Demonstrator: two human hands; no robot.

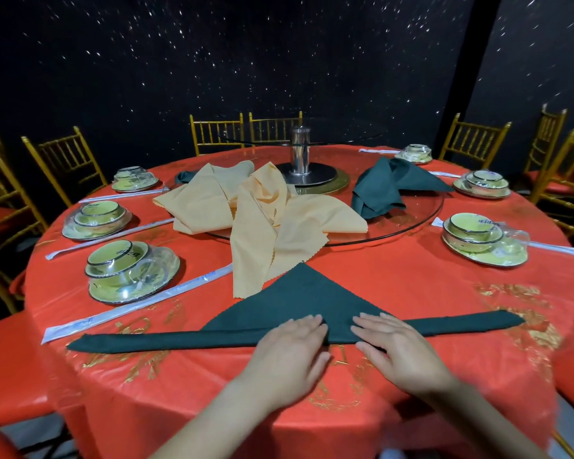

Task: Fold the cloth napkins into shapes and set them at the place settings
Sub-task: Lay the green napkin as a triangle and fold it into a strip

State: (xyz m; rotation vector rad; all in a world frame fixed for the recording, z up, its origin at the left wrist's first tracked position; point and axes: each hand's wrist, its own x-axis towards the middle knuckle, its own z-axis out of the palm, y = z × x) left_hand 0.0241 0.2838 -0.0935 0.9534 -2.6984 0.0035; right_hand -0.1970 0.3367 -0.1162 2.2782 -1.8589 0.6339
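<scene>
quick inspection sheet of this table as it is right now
surface: round table under a red cloth, glass turntable in the middle
job's things: green napkin lies as a triangle with a folded band along its near edge; peach napkins and spare green napkins are heaped on the turntable; wrapped bowl sets and chopsticks mark the places
clutter: nothing seen
hands: left hand and right hand press flat on the middle of the band, fingers straight
cables: nothing seen
surroundings: gold chairs, black speckled wall
</scene>
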